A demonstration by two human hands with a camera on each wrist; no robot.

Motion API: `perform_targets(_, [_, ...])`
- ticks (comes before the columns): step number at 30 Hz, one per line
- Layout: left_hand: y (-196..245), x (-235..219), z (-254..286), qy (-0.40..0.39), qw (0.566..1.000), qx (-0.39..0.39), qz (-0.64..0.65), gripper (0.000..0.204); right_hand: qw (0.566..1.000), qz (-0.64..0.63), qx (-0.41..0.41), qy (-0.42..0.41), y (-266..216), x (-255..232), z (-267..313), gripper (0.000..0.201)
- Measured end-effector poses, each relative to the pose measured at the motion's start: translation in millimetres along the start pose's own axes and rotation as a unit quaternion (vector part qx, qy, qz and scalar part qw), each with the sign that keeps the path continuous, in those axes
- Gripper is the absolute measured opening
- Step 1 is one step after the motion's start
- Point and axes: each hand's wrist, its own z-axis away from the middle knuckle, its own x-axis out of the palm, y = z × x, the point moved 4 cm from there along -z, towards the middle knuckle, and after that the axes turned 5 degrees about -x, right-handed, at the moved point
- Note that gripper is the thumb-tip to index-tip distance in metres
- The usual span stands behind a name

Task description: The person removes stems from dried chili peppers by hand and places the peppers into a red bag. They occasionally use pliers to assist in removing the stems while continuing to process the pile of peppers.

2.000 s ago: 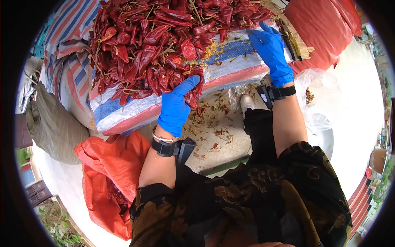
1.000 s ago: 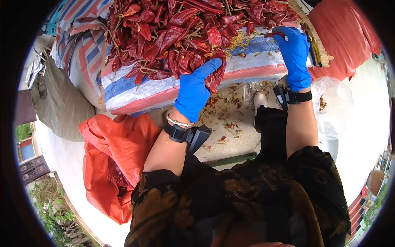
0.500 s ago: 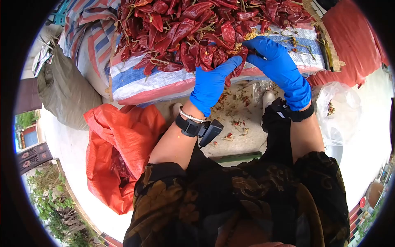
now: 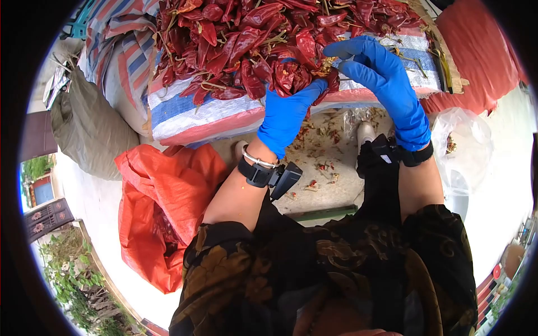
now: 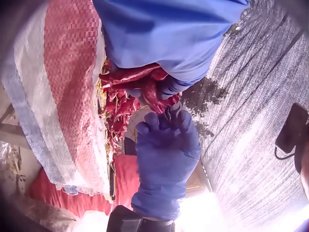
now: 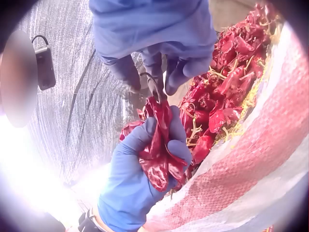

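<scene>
My left hand [image 4: 288,115], in a blue glove, holds a bunch of dried red chilies [image 6: 157,145] at the near edge of a heap. Its thumb lies across them in the right wrist view. Also gloved in blue, my right hand [image 4: 378,73] is just right of the bunch, thumb and forefinger apart. In the right wrist view its fingertips surround a dark, curved stem-like piece [image 6: 154,84] at the bunch's tip; I cannot tell whether they touch it. The heap of dried chilies [image 4: 235,42] lies on a striped woven sheet [image 4: 207,120], with yellow seeds scattered on it.
An open red sack [image 4: 157,196] with chilies inside stands at lower left, below a grey-green sack [image 4: 89,129]. Another red sack [image 4: 476,50] is at right. A clear plastic bag [image 4: 459,145] stands below it. Chili scraps [image 4: 322,168] litter the floor between the feet.
The right hand has moved left from the sheet's right side to the bunch, its fingers most recently spreading apart. The left hand keeps its hold on the chilies. The head view has shifted.
</scene>
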Motion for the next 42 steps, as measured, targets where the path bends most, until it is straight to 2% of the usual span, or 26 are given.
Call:
perform_targets(3, [-9.2,0.7,1.5,-0.021,0.999,-0.022,-0.039,0.034,0.998,0.055,0.018,0.013,10.8,5.1,0.2,0.018])
perform_targets(5, [-11.8,1.9,2.8,0.01,0.998,-0.062,0.003,0.035,0.999,0.043,0.007,0.028,18.3,6.2,0.7,0.013])
perform_targets(6, [-16.4,1.4,2.8,0.009,0.998,-0.063,0.003,0.035,0.998,0.052,0.0,0.032,19.1,4.6,0.4,0.012])
perform_targets(8, [-24.0,0.5,2.4,-0.02,0.999,-0.011,0.033,0.036,0.998,0.06,-0.006,0.035,19.1,3.8,0.5,0.012])
perform_targets(10, [-13.1,3.2,0.8,-0.023,0.998,-0.026,0.047,0.036,0.997,-0.01,0.055,0.06,23.6,2.8,1.6,0.012])
perform_targets(12, [-4.9,5.3,0.7,-0.025,0.997,-0.04,0.061,0.036,0.994,-0.035,0.074,0.072,19.7,6.4,2.1,0.012])
perform_targets(14, [-2.9,5.4,2.0,-0.021,0.995,-0.059,0.077,0.028,0.99,-0.06,0.094,0.083,23.3,9.6,2.4,0.012])
perform_targets(16, [-3.8,2.7,0.4,-0.027,0.995,-0.065,0.075,0.028,0.994,0.008,-0.047,0.1,21.9,11.1,1.1,0.01])
perform_targets(20, [-1.0,3.0,0.5,-0.033,0.993,-0.083,0.078,0.029,0.988,0.083,-0.091,0.094,15.3,11.5,1.5,0.011])
perform_targets(22, [0.6,4.8,-0.5,-0.046,0.99,-0.086,0.101,0.03,0.993,-0.049,0.034,0.099,16.6,12.3,3.1,0.013])
perform_targets(23, [1.6,6.0,-0.6,-0.058,0.987,-0.09,0.124,0.031,0.993,-0.049,0.035,0.099,14.6,11.1,3.7,0.013])
perform_targets(25, [6.4,6.9,-0.4,-0.072,0.979,-0.11,0.153,0.033,0.967,-0.194,0.152,0.068,21.8,13.7,6.7,0.015])
perform_targets(26, [7.1,7.7,0.2,-0.087,0.971,-0.131,0.182,0.035,0.967,-0.194,0.153,0.067,24.4,16.2,6.6,0.015])
perform_targets(28, [6.1,6.5,0.6,-0.085,0.964,-0.157,0.199,0.037,0.974,-0.159,0.104,0.126,28.0,16.4,5.2,0.016])
perform_targets(30, [7.8,5.9,1.5,-0.086,0.956,-0.183,0.215,0.039,0.967,-0.184,0.122,0.122,23.4,17.3,7.3,0.016])
perform_targets(32, [14.2,9.5,3.2,-0.123,0.94,-0.211,0.237,0.043,0.96,-0.21,0.14,0.119,23.5,20.4,8.1,0.017])
perform_targets(34, [5.4,8.0,1.0,-0.102,0.947,-0.208,0.224,0.043,0.882,-0.39,0.192,0.18,35.4,28.2,11.6,0.018])
perform_targets(35, [1.3,5.9,-0.2,-0.08,0.953,-0.203,0.21,0.043,0.882,-0.39,0.192,0.18,41.3,25.5,14.4,0.018])
perform_targets(37, [0.5,6.2,-0.2,-0.095,0.961,-0.18,0.187,0.044,0.894,-0.406,0.151,0.116,45.2,19.7,14.0,0.021])
perform_targets(39, [-1.6,7.4,0.8,-0.111,0.967,-0.157,0.164,0.045,0.898,-0.274,0.079,0.336,49.5,-4.5,10.0,0.019])
perform_targets(40, [-3.9,7.0,2.2,-0.106,0.969,-0.152,0.162,0.043,0.907,-0.193,0.053,0.371,50.2,-23.8,8.0,0.017])
perform_targets(41, [-5.8,6.6,3.5,-0.101,0.971,-0.148,0.16,0.04,0.932,-0.023,0.02,0.361,46.1,-42.3,6.2,0.018])
perform_targets(42, [-7.5,6.0,3.6,-0.102,0.97,-0.149,0.16,0.04,0.936,0.061,-0.004,0.347,47.4,-57.1,4.7,0.019])
